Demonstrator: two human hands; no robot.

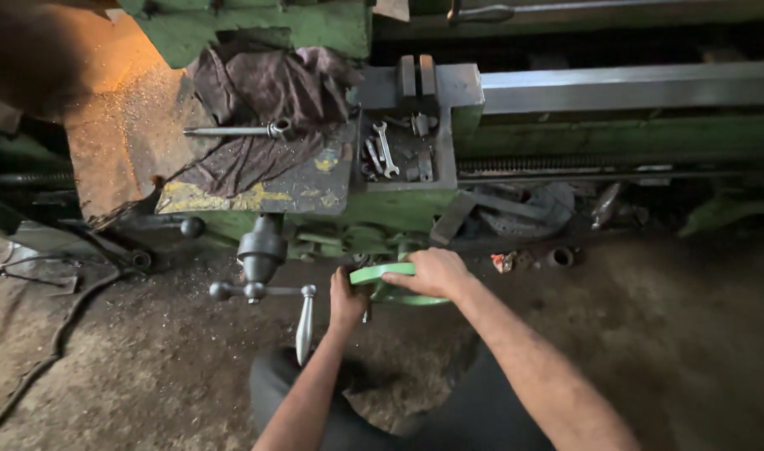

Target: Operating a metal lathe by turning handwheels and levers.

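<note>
Your left hand [346,299] and right hand [433,272] both curl their fingers around the green handwheel [384,271], beside the crank [261,291].

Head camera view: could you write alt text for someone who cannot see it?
Seen from above, a person grips a green handwheel on the front of a green lathe, left hand on its near-left rim, right hand over the top. A dark rag and wrenches lie on the carriage, above a dirt floor.
</note>
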